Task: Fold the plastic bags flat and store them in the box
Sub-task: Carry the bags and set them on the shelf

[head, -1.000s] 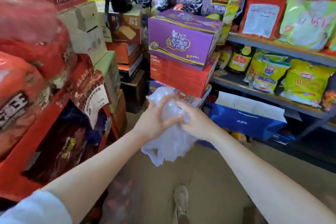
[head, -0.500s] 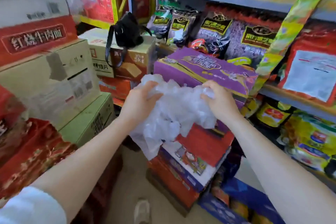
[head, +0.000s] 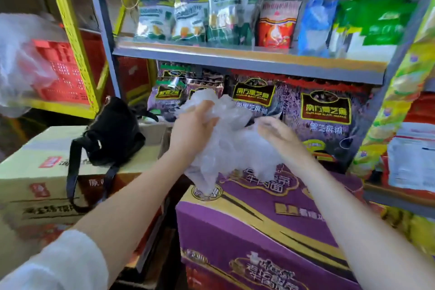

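Both hands meet at the middle of the frame around a crumpled bundle of plastic bags (head: 231,141) — thin, translucent white film, puffed and wrinkled into an irregular cloud. The left hand (head: 190,132) grips the bundle's left side with its fingers curled into the film; the right hand (head: 279,135) holds the right side, its fingers bent over the plastic, though blur hides how tightly. A loose tail of film hangs down and touches the top of the purple box (head: 266,226), a glossy printed carton with gold bands filling the lower centre. At centre left a soft black bag (head: 113,132) with a dangling strap sits on a pale cardboard carton (head: 44,172). Behind the hands, a grey metal shelf (head: 247,61) crosses the frame, carrying shiny upright snack pouches (head: 231,7) above and dark purple packets (head: 326,110) below it. In the upper left, a red perforated crate (head: 61,73) sits within a yellow rack — partly veiled by another filmy bag (head: 21,59).
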Demonstrator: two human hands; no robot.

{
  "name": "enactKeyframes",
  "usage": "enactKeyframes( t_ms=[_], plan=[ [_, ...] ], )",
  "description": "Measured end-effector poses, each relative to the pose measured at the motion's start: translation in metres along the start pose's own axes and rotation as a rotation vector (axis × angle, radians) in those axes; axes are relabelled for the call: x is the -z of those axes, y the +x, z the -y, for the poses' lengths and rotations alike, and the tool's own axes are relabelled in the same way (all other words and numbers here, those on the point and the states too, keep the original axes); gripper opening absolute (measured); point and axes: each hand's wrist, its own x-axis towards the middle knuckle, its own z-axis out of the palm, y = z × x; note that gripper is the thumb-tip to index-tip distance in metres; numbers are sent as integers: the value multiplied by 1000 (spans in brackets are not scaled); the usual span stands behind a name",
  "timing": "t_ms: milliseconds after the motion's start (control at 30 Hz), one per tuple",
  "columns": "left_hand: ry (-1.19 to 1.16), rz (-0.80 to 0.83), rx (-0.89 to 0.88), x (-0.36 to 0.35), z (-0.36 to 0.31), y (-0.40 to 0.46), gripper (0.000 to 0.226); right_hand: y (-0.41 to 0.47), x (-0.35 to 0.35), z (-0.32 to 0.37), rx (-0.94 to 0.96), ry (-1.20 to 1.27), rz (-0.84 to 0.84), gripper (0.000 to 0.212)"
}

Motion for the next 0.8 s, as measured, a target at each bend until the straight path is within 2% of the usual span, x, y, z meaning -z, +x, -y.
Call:
enactKeyframes(
  t_ms=[33,100,133,167,200,300,367,533,733,800],
  plan=[
    [-3,24,-20,-10,4,9,38,5,-6,-2,-16,47,74,47],
    [-23,58,-47,-31,11,23,40,17,-20,-10,-1,-84,123,94],
    [-36,67,-46,-41,14,28,40,24,-28,-14,6,-184,130,107],
    [-52,70,-37,-49,18,33,40,32,-36,-18,-4,-291,125,110],
    [-74,73,-22,-56,22,37,39,39,-44,-22,-17,-371,113,105],
    [-123,106,-4,-72,37,48,35,58,-52,-38,14,-602,-7,68],
    [-137,147,-12,-81,50,57,34,69,-43,-49,0,-704,-56,56],
    [-76,232,-8,-124,87,102,34,108,-17,-82,-96,-696,-259,10],
    [-1,306,-80,-201,116,162,31,162,-1,-112,-330,-678,-477,15],
    [35,343,-150,-227,120,175,39,180,1,-125,-385,-665,-531,27]
  ],
)
